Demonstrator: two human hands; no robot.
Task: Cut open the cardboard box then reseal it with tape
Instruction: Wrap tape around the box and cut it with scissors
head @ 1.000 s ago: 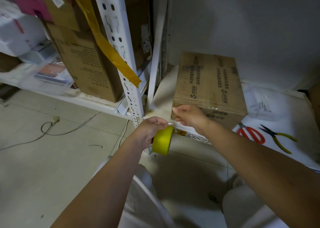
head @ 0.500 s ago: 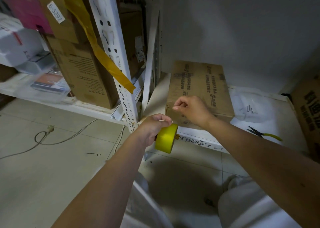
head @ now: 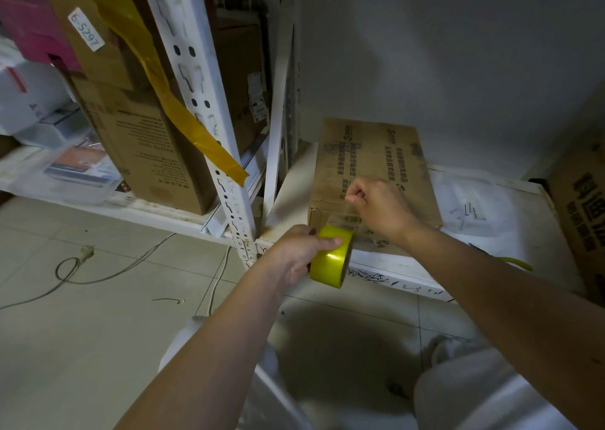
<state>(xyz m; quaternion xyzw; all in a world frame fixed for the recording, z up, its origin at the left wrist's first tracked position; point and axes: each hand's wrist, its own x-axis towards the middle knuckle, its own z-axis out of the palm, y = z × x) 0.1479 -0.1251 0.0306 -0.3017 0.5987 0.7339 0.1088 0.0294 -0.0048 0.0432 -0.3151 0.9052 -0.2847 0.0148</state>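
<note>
The left hand [head: 299, 253] grips the yellow tape roll [head: 331, 256], its hole facing sideways. Just beyond it, the right hand [head: 379, 207] pinches the clear tape end [head: 352, 212] over the cardboard box [head: 370, 154], whose long axis runs away from the hands.

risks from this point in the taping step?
1. The right hand pinches the clear tape strip pulled from the yellow tape roll; held in the air above the cardboard box, the strip could fold onto itself or land crooked.
2. The left hand holds the roll off the shelf edge; a slipped grip likely drops it to the floor.
</note>
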